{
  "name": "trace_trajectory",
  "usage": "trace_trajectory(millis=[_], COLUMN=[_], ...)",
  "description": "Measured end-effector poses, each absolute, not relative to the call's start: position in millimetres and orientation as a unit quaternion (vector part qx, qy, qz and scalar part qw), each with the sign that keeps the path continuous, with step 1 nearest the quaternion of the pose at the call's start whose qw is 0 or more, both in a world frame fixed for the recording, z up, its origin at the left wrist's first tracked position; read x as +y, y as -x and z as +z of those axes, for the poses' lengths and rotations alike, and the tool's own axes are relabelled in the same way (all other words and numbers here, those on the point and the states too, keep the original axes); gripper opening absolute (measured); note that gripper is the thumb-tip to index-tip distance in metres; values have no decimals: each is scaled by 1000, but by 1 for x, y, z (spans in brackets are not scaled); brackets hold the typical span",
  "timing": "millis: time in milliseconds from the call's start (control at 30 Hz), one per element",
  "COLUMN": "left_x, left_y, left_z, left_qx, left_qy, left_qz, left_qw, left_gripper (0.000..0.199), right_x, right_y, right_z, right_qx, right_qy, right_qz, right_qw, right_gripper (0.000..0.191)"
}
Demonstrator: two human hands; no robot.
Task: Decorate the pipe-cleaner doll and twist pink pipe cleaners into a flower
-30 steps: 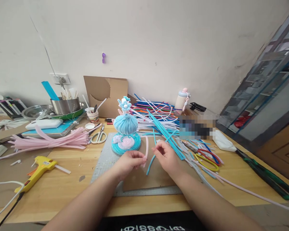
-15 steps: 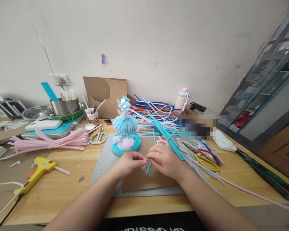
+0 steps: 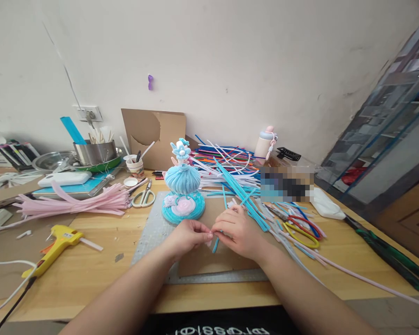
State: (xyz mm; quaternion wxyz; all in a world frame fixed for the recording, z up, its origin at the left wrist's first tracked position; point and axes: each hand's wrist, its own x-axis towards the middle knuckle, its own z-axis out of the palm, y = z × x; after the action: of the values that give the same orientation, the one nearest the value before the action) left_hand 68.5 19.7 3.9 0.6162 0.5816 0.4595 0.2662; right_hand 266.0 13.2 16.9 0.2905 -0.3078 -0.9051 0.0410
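My left hand (image 3: 192,236) and my right hand (image 3: 235,231) meet fingertip to fingertip above a brown cardboard sheet (image 3: 209,267). The thumb and forefinger of my left hand pinch a small pale pink piece, mostly covered by the fingers. My right hand's fingertips are closed against it; what they grip is hidden. From under my right hand sticks the end of a blue pipe cleaner (image 3: 215,245); whether it is held or lying there I cannot tell. Just behind my hands stands a fuzzy blue-and-pink figure (image 3: 182,179) with a pleated skirt, flowers on top and a round base.
Blue pipe cleaners (image 3: 242,195) lie behind my right hand, before a multicoloured heap (image 3: 226,158). Scissors with red and yellow handles (image 3: 302,235) are to the right. At left are a yellow glue gun (image 3: 52,249), pink pipe cleaners (image 3: 73,200) and white-handled scissors (image 3: 144,197).
My hands stay together with barely any movement at the fingertips. The whole view has shifted very slightly.
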Motion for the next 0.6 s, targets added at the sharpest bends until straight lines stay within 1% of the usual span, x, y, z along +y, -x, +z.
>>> trace_trajectory(millis=[267,500,600], left_x=[20,22,22], left_y=[-68,-69,-69], left_z=[2,-5,-3], left_qx=[428,412,414], left_qy=[-576,-553,-549], left_qz=[264,300,322], left_qw=[645,659,650], left_gripper=[33,29,30], right_x=[13,9,8], right_y=[-262,-256,-254], right_z=[10,7,4], right_qx=[-901,-884,-868], right_qy=[302,316,330], right_qz=[15,3,20], right_qw=[312,344,369], right_gripper=[13,15,15])
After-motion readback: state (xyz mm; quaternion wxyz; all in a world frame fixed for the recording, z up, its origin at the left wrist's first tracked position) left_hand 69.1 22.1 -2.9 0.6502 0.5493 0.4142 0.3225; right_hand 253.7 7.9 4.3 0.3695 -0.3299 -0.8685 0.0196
